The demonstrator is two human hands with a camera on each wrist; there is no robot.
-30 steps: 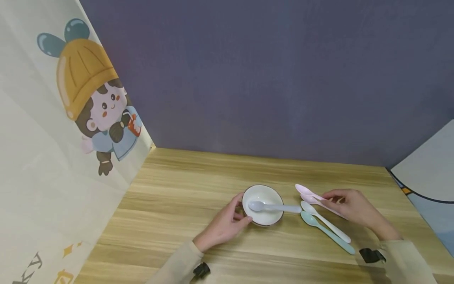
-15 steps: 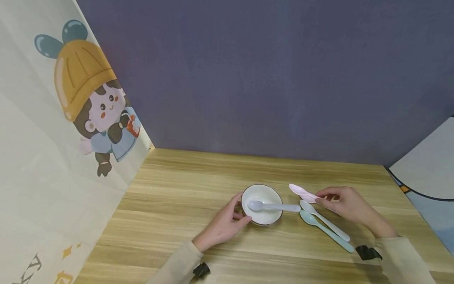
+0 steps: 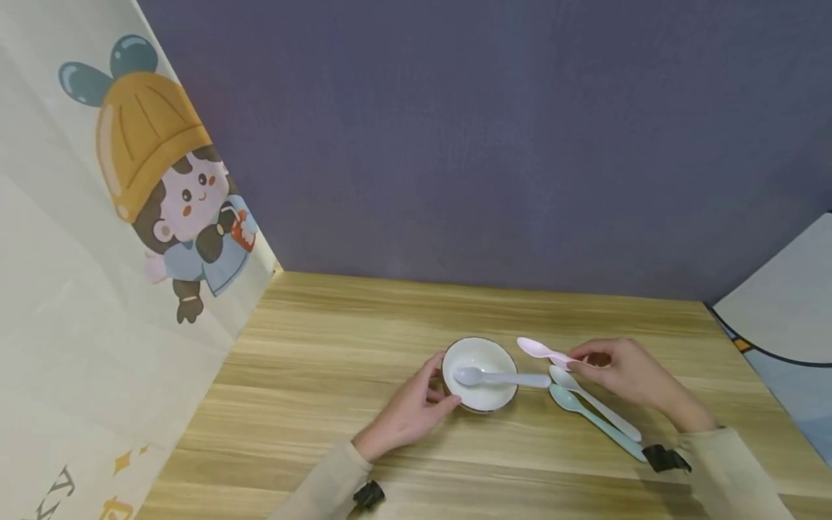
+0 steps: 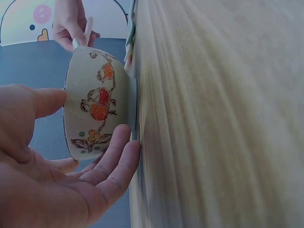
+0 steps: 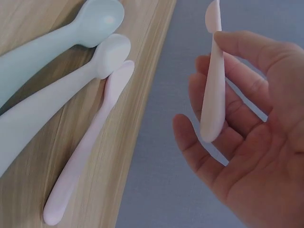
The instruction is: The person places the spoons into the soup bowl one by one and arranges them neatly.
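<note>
A small white bowl (image 3: pixel 489 356) with a dark rim stands mid-table, and a pale lavender spoon (image 3: pixel 503 378) lies in it with its handle over the right rim. My left hand (image 3: pixel 434 390) holds the bowl's left side between thumb and fingers. In the left wrist view the bowl's outside (image 4: pixel 95 102) shows an orange flower pattern. My right hand (image 3: pixel 588 363) pinches a pink spoon (image 3: pixel 536 349) by its handle, in the air just right of the bowl. The same pink spoon (image 5: pixel 213 95) shows between thumb and fingers in the right wrist view.
A white spoon (image 3: pixel 594 404) and a teal spoon (image 3: pixel 601 425) lie side by side right of the bowl. A second pink spoon (image 5: pixel 90 142) lies beside them. A cartoon-printed panel (image 3: pixel 97 289) walls the left, and a grey wall (image 3: pixel 455 144) stands behind.
My right hand has carried the pink spoon leftward, closer to the bowl. The left hand and bowl have stayed put.
</note>
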